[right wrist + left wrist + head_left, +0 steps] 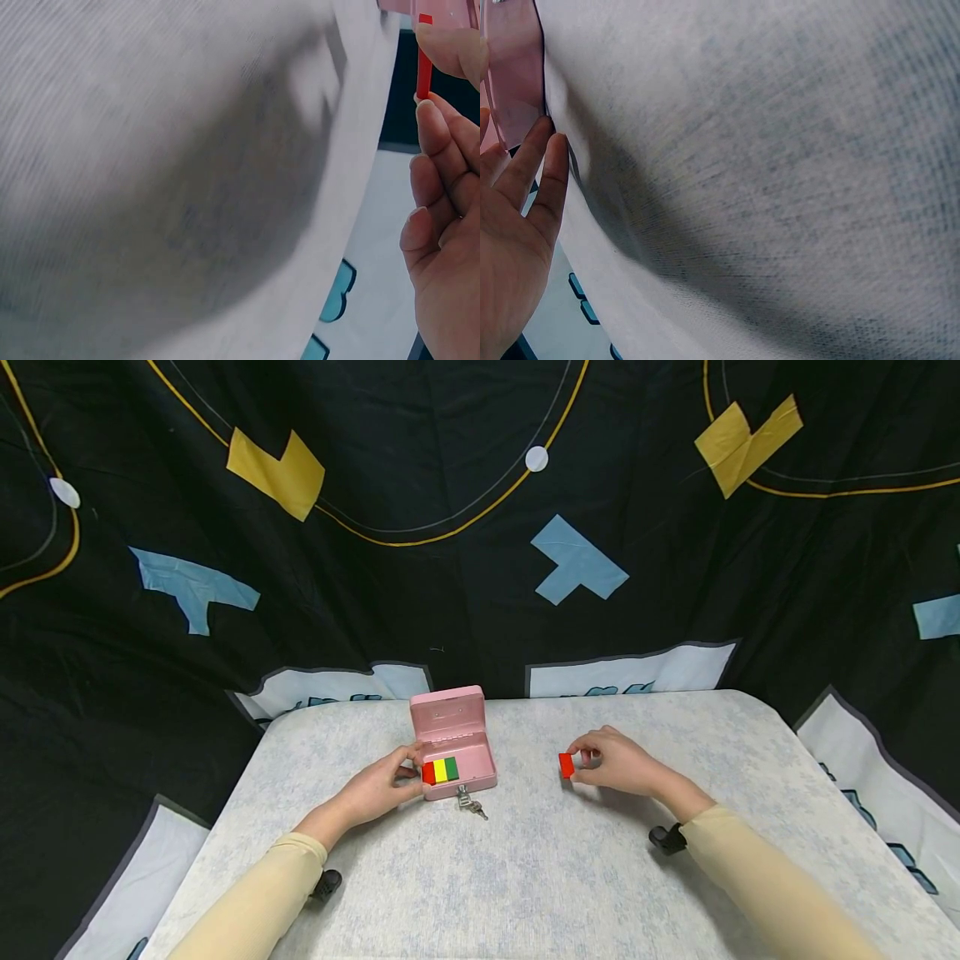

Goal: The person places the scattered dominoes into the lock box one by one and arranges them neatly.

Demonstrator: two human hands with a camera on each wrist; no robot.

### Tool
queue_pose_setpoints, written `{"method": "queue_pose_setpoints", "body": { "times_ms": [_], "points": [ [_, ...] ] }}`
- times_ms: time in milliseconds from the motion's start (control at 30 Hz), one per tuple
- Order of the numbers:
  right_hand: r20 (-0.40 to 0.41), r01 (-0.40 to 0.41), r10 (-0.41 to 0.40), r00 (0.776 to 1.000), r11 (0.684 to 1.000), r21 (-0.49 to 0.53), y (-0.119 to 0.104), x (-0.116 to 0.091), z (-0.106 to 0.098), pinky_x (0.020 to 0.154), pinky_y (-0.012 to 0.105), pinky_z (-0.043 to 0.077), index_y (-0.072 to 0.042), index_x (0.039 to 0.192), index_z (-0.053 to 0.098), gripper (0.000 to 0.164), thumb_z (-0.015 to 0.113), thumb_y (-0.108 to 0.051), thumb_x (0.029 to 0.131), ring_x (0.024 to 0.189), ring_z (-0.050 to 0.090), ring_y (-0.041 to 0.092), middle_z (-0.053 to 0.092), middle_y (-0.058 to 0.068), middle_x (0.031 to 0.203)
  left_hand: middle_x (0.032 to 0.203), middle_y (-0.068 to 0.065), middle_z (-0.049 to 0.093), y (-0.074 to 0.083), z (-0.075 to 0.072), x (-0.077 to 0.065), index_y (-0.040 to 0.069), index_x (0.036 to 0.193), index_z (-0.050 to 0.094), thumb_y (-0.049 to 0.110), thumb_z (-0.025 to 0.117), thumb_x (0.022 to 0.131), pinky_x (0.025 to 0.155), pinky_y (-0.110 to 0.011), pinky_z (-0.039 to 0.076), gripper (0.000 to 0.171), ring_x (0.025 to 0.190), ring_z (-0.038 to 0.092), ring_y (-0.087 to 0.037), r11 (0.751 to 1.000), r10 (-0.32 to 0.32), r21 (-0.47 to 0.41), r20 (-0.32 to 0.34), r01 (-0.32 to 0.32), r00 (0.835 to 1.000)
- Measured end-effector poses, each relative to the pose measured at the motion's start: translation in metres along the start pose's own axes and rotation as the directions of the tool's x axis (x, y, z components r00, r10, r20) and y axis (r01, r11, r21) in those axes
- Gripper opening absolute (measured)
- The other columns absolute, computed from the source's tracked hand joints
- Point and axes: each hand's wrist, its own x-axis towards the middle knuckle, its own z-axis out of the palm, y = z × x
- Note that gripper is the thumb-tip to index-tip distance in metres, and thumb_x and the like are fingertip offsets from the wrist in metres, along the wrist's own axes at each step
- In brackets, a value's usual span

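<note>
Black cloth (420, 610) hangs behind a pale tabletop (517, 877); we log all places by the pink box (482, 783). Right hand (626, 764), well right of the box: thumb and fingertips pinch one red block (566, 766). Left hand (382, 785), at the box's left edge: thumb and forefinger parted; we cannot tell whether they grip. Within the box's left part: red piece (428, 773), yellow piece (440, 771), green piece (452, 768). At its front: keys (476, 809). At its rear: lid (448, 714), raised.

pink box (474, 766); red, yellow and green blocks (440, 771); single red block (566, 766); tablecloth (525, 877) mottled grey-blue on white; beige sleeves (765, 877); black backdrop (450, 610), yellow and light-blue patches (577, 556).
</note>
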Motion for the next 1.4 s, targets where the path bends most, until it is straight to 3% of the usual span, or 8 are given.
{"method": "queue_pose_setpoints", "body": {
  "times_ms": [633, 933, 1400],
  "points": [
    [0.048, 0.028, -0.026, 0.998, 0.999, -0.027, -0.034, 0.023, 0.012, 0.073, 0.035, 0.044, -0.024, 0.115, 0.071, 0.033, 0.082, -0.035, 0.085, 0.092, 0.049, 0.016, 0.058, -0.012, 0.086, 0.165, -0.001, 0.032, 0.001, 0.0, -0.001, 0.017, 0.121, 0.053, 0.04, 0.075, 0.094, 0.101, -0.046, 0.051, 0.041, 0.121, 0.062, -0.023, 1.0, -0.012, 0.001, -0.001, 0.012, 1.0],
    [0.036, 0.092, -0.09, 0.995, 0.994, -0.067, -0.047, 0.034, 0.018, 0.073, 0.032, 0.043, -0.023, 0.111, 0.071, 0.033, 0.083, -0.036, 0.084, 0.091, 0.049, 0.015, 0.058, -0.011, 0.083, 0.164, -0.008, 0.034, -0.001, 0.0, 0.0, 0.015, 0.12, 0.054, 0.037, 0.075, 0.095, 0.092, -0.041, 0.054, 0.039, 0.119, 0.064, -0.025, 1.0, 0.018, -0.011, -0.003, -0.018, 1.0],
    [0.042, 0.171, -0.167, 0.985, 0.981, -0.094, -0.068, 0.05, 0.026, 0.073, 0.031, 0.044, -0.022, 0.113, 0.072, 0.032, 0.082, -0.032, 0.084, 0.09, 0.05, 0.015, 0.058, -0.012, 0.083, 0.165, -0.003, 0.034, 0.0, -0.001, -0.001, 0.016, 0.122, 0.054, 0.039, 0.076, 0.094, 0.093, -0.039, 0.053, 0.042, 0.12, 0.063, -0.022, 1.0, 0.005, -0.013, 0.001, -0.005, 1.0]
  ]
}}
